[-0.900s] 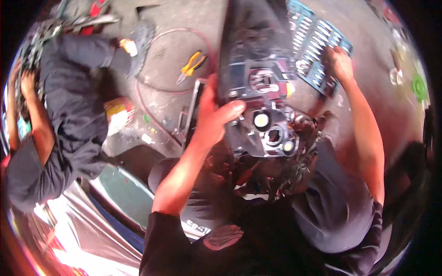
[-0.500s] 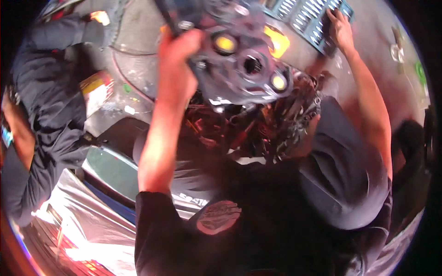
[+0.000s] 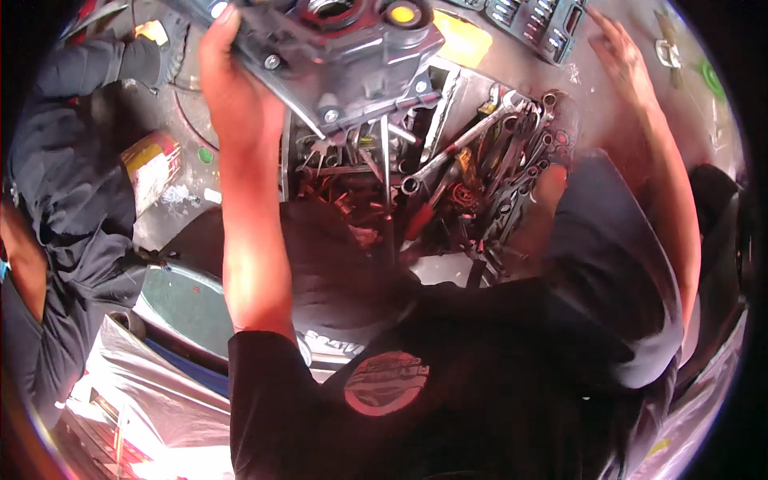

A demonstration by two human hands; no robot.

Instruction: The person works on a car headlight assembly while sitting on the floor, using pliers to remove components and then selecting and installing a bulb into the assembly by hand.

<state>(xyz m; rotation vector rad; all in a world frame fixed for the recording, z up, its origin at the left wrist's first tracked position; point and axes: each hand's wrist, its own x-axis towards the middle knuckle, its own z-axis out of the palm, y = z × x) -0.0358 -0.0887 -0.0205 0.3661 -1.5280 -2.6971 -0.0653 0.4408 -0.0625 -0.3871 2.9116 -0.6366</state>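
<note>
We grip a dark metal engine casing [image 3: 352,48] in our left hand [image 3: 232,80]; our right hand [image 3: 620,56] (fingers spread) rests flat beside a socket tray [image 3: 544,20], wrenches [image 3: 480,168] below.

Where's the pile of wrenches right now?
In the head view the pile of wrenches lies centre-right, in an open toolbox just below the grey engine part that the left hand holds, and left of the right forearm.

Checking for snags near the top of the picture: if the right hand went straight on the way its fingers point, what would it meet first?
Probably the dark socket tray: the right hand points up and left toward its near corner. Depth is unclear, so it may pass just beside it.
</note>
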